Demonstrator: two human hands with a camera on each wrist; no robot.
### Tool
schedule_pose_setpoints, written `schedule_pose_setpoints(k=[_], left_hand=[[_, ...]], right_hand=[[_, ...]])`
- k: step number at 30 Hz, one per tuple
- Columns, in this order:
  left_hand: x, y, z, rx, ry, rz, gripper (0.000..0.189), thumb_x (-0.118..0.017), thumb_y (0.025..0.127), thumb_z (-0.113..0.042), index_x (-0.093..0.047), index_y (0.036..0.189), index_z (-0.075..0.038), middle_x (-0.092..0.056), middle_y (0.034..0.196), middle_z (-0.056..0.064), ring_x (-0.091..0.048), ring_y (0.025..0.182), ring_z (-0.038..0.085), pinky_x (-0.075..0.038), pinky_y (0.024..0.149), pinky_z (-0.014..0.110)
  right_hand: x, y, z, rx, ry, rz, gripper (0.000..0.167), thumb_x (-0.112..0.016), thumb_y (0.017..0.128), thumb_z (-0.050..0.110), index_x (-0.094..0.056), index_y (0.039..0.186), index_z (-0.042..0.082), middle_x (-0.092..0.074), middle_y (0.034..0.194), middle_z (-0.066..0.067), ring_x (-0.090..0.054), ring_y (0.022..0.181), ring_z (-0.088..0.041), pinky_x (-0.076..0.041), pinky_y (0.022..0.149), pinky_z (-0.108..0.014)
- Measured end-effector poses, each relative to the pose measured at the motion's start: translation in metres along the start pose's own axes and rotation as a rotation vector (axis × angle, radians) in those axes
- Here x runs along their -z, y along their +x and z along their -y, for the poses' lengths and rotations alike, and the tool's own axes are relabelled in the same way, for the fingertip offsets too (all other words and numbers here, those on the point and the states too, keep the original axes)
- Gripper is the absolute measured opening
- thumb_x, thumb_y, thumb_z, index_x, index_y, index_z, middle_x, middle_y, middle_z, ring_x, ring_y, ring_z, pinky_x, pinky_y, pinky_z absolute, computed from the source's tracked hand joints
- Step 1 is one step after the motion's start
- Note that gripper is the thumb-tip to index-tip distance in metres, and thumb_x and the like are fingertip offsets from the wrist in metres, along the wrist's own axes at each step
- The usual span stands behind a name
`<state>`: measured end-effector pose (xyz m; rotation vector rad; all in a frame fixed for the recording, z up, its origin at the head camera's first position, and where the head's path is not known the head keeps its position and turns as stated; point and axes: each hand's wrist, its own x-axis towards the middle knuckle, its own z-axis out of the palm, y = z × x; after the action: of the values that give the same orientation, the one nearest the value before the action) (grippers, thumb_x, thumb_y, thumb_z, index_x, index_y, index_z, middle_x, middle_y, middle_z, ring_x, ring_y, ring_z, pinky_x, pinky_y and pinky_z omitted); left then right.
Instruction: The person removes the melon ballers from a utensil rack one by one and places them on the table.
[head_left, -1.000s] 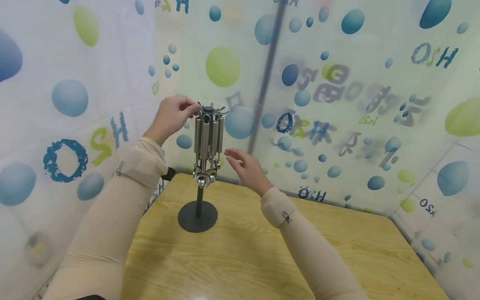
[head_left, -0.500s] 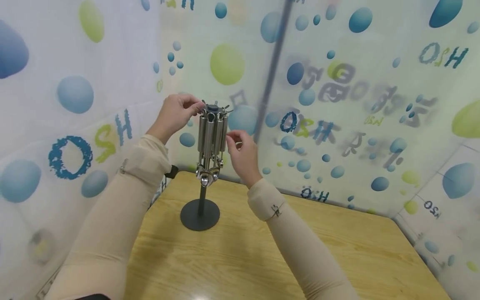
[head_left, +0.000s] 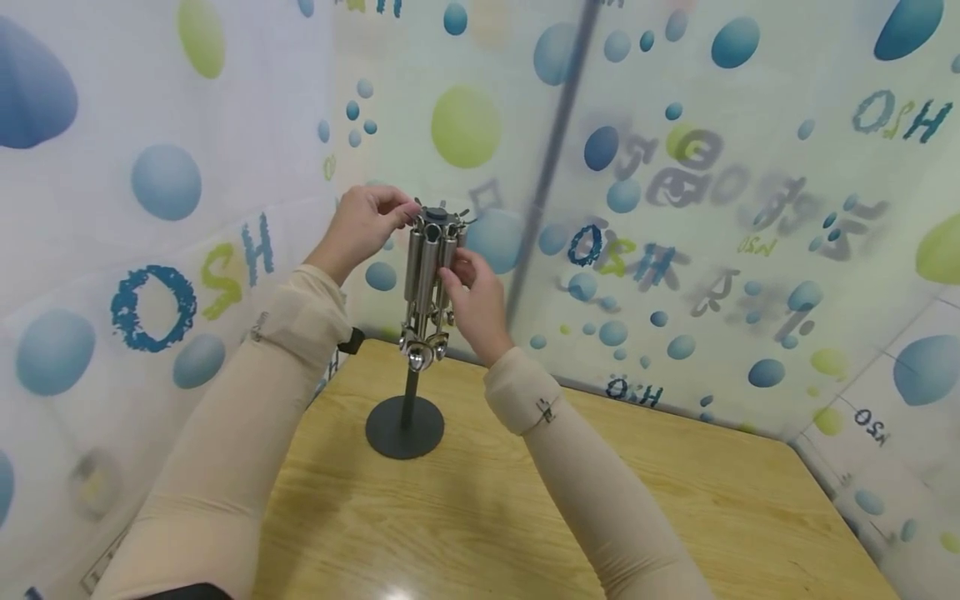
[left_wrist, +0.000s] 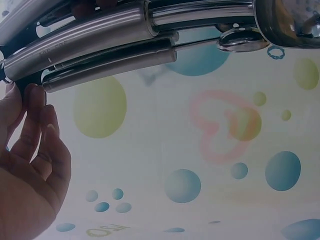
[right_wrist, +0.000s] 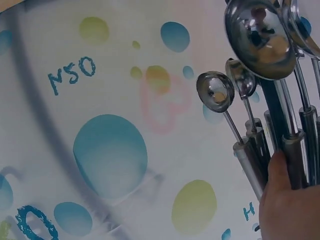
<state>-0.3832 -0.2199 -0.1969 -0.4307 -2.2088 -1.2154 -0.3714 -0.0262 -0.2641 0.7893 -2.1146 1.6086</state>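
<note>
A dark utensil stand (head_left: pixel 405 432) with a round base stands on the table, and several steel ladles hang around its post, bowls down. At its top left, my left hand (head_left: pixel 363 227) pinches the stand's dark hook end, beside the ladle handles (left_wrist: pixel 100 47) in the left wrist view. On the stand's right side my right hand (head_left: pixel 480 307) grips a ladle handle. In the right wrist view its thumb lies along that handle, under a large ladle bowl (right_wrist: pixel 260 40); its other fingers are mostly hidden. Smaller ladles (right_wrist: pixel 216 91) hang alongside.
The stand is near the back left of the wooden table (head_left: pixel 495 508). Close behind the table hangs a pale curtain (head_left: pixel 675 275) printed with blue and green drops, with another curtain (head_left: pixel 75 233) along the left side.
My right hand has risen and come left to the hanging ladles, its fingers closing on a handle. The left hand stays at the stand's top. The view has shifted slightly.
</note>
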Motion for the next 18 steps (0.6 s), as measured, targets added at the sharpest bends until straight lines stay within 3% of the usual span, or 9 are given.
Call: schedule_pose_setpoints(k=[6, 18], left_hand=[[-0.001, 0.000, 0.000, -0.003, -0.009, 0.001, 0.027, -0.065, 0.100, -0.026, -0.075, 0.103, -0.001, -0.069, 0.096, 0.010, -0.058, 0.084, 0.017, -0.043, 0.077, 0.031], [-0.001, 0.001, 0.001, 0.005, -0.019, -0.005, 0.027, -0.065, 0.100, -0.027, -0.075, 0.104, -0.002, -0.070, 0.096, 0.010, -0.058, 0.085, 0.016, -0.043, 0.077, 0.031]], right_hand=[[0.005, 0.001, 0.002, -0.030, 0.067, 0.023, 0.048, -0.063, 0.102, 0.011, -0.050, 0.147, 0.005, -0.069, 0.123, -0.015, -0.066, 0.116, -0.024, -0.053, 0.095, -0.036], [0.014, 0.005, 0.004, -0.009, 0.151, 0.041, 0.049, -0.062, 0.101, 0.007, -0.048, 0.148, 0.003, -0.069, 0.120, -0.020, -0.069, 0.110, -0.027, -0.056, 0.086, -0.036]])
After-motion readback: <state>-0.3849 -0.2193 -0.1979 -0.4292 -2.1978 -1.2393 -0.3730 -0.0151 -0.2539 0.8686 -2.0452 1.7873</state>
